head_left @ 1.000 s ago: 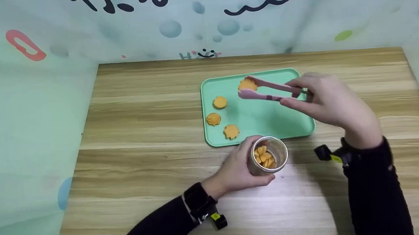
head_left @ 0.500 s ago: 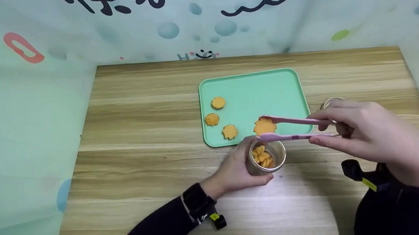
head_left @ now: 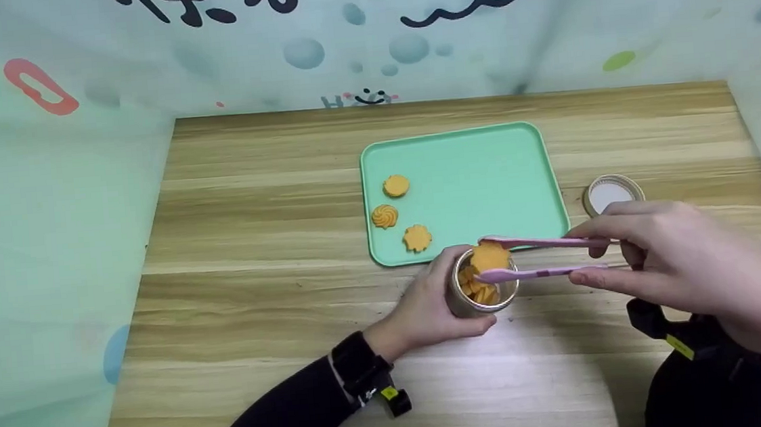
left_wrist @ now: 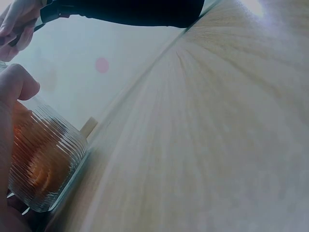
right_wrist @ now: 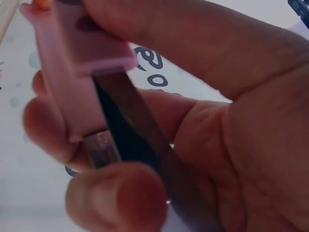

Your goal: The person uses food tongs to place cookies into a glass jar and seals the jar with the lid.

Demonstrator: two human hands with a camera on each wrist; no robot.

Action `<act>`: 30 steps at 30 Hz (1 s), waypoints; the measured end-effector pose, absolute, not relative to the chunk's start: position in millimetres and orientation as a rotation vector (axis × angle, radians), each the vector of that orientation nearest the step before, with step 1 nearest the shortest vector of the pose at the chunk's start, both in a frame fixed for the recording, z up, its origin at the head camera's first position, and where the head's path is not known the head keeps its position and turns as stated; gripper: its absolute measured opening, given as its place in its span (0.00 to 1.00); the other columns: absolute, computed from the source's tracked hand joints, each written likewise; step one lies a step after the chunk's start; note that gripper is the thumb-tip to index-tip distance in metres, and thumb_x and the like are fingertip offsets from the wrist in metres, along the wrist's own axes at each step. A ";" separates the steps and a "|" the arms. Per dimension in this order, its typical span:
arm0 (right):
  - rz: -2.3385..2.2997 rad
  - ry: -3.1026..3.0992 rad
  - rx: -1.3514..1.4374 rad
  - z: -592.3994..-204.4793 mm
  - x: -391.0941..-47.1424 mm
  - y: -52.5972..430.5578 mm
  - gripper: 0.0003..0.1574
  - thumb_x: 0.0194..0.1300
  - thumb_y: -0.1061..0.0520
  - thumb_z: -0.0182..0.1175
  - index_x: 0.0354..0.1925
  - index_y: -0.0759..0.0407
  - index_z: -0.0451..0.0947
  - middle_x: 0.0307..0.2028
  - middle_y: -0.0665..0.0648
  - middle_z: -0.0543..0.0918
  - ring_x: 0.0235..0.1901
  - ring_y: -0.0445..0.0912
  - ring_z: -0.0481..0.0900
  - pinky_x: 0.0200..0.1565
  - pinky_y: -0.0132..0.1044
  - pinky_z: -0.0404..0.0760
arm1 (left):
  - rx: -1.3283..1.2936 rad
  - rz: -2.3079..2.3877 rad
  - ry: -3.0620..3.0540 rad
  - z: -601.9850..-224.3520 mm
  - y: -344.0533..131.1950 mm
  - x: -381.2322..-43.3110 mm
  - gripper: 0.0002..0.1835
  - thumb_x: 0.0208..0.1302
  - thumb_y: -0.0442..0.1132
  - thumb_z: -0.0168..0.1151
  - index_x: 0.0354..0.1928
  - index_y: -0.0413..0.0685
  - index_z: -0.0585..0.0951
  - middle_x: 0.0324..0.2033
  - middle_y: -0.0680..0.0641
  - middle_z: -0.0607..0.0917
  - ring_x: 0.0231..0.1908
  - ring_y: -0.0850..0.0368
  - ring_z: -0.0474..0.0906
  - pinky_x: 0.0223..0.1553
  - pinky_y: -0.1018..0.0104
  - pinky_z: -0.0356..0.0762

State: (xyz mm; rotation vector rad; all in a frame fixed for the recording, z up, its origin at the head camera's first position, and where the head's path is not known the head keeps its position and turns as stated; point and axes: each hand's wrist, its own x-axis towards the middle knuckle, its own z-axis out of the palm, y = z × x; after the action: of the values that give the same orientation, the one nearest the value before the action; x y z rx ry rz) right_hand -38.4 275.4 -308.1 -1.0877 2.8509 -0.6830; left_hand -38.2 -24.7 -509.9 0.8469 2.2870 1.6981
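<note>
My left hand [head_left: 435, 307] grips a clear ribbed glass jar [left_wrist: 67, 140] from its left side. Several orange cookies [head_left: 482, 294] lie inside the jar. Pink-tipped tongs [head_left: 528, 274] with metal arms are held in my right hand [head_left: 675, 251], thumb on one arm and fingers on the other. Between the tong tips is a scalloped orange cookie [head_left: 490, 258], over the jar's mouth in the head view. In the right wrist view the metal part of the tongs [right_wrist: 145, 135] runs through the curled fingers.
A mint-green tray [head_left: 473, 179] lies behind the jar, with 3 cookies along its left side, one of them a swirl cookie [head_left: 385, 216]. A round lid [head_left: 611, 192] lies right of the tray. Printed cloth walls [head_left: 260, 67] border the wooden table [head_left: 254, 250].
The right hand has brought the tongs and cookie from above the tray toward me, to the jar's mouth. The lid has come into view. The left hand and jar stay in place.
</note>
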 end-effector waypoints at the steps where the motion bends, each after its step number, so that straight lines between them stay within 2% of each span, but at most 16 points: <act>1: -0.672 2.845 -1.089 -308.2 -38.5 275.0 0.24 0.58 0.53 0.84 0.53 0.45 0.89 0.34 0.36 0.80 0.25 0.28 0.70 0.26 0.23 0.71 | 0.847 1.701 2.283 -510.0 -24.7 -38.2 0.52 0.52 0.51 0.87 0.76 0.57 0.67 0.65 0.55 0.80 0.64 0.61 0.77 0.70 0.60 0.76; 8: -0.665 2.790 -1.086 -307.2 -36.4 273.9 0.20 0.62 0.52 0.83 0.50 0.41 0.88 0.34 0.33 0.78 0.25 0.27 0.70 0.26 0.23 0.70 | 0.844 1.712 2.270 -509.9 -24.2 -38.0 0.52 0.51 0.49 0.88 0.76 0.60 0.68 0.65 0.56 0.79 0.63 0.61 0.77 0.69 0.59 0.77; 19: -0.599 2.793 -1.058 -307.8 -34.2 271.5 0.19 0.63 0.49 0.82 0.50 0.41 0.88 0.35 0.34 0.79 0.25 0.28 0.68 0.27 0.25 0.71 | 0.845 1.708 2.282 -508.2 -23.9 -37.9 0.53 0.50 0.47 0.89 0.76 0.60 0.68 0.66 0.58 0.80 0.64 0.62 0.77 0.70 0.59 0.76; 30: -0.562 2.786 -1.014 -308.0 -33.6 266.2 0.14 0.65 0.44 0.80 0.48 0.39 0.89 0.33 0.33 0.78 0.24 0.27 0.68 0.27 0.29 0.74 | 0.867 1.701 2.293 -507.6 -24.3 -38.7 0.51 0.52 0.50 0.87 0.76 0.58 0.68 0.67 0.57 0.79 0.64 0.62 0.77 0.71 0.60 0.75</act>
State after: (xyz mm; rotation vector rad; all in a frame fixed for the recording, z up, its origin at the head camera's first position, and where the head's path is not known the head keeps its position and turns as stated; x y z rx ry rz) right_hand -33.6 266.2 -308.0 -1.0144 2.7855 -0.5622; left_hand -38.7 -24.3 -507.6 0.8671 2.2927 1.7009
